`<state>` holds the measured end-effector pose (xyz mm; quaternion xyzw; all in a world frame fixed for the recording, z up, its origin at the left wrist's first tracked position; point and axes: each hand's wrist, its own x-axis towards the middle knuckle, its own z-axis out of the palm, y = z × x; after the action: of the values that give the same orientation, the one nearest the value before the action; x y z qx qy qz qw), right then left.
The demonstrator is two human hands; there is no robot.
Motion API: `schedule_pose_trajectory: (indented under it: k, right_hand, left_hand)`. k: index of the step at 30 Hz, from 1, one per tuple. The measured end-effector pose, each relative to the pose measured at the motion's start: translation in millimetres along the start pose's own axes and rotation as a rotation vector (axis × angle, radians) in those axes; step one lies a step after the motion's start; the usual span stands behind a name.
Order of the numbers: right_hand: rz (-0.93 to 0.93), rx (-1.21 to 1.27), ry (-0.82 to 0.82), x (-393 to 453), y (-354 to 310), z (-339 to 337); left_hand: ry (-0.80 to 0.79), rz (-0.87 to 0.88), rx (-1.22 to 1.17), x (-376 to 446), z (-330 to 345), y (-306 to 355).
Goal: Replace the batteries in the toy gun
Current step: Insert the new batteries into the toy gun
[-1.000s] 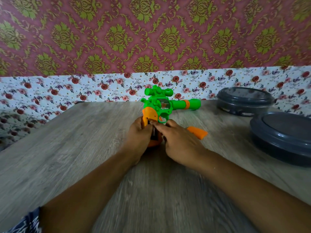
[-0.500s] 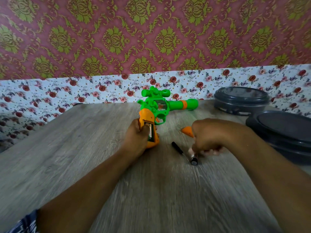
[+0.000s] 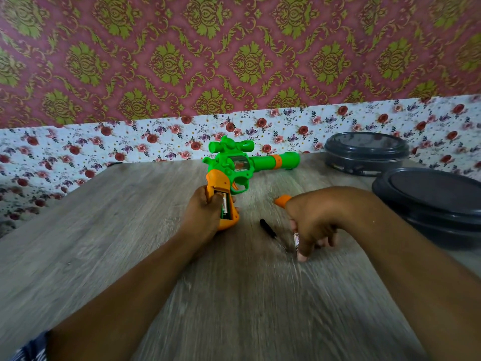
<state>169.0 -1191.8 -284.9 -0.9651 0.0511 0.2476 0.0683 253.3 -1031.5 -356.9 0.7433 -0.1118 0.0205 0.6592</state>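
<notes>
Left hand (image 3: 205, 212) grips the toy gun (image 3: 234, 170) by its handle; right hand (image 3: 312, 222) pinches a battery (image 3: 296, 239)

green toy gun (image 3: 250, 165) with orange handle; grey wood-grain table (image 3: 130, 230); maroon-and-gold damask wall (image 3: 234, 53); dark grey containers (image 3: 364, 152).

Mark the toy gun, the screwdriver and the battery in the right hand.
toy gun (image 3: 260, 162): head view, green barrel.
screwdriver (image 3: 268, 227): head view, black handle.
battery (image 3: 296, 239): head view, visible side beside right hand (image 3: 312, 225).
</notes>
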Motion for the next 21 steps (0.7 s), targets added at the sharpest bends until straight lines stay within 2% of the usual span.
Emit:
schedule_pose_trajectory:
  k: [3,6,9,13,21]
  right_hand:
    - [-0.117,0.033,0.082,-7,0,-5]
    - [-0.352,0.22,0.268,-7,-10,-5]
    - [-0.516,0.35,0.447,2,-28,6]
    - [-0.548,0.287,0.604,18,-39,19]
    - [-0.555,0.335,0.687,25,-48,29]
  left_hand:
    - [0.003,-0.011,0.022,0,-1,0]
    - [0.007,-0.026,0.01,1,0,-1]
    - [0.044,0.006,0.103,2,-1,-3]
    - [0.014,-0.031,0.078,2,-2,-6]
    - [0.018,-0.074,-0.046,3,-4,-3]
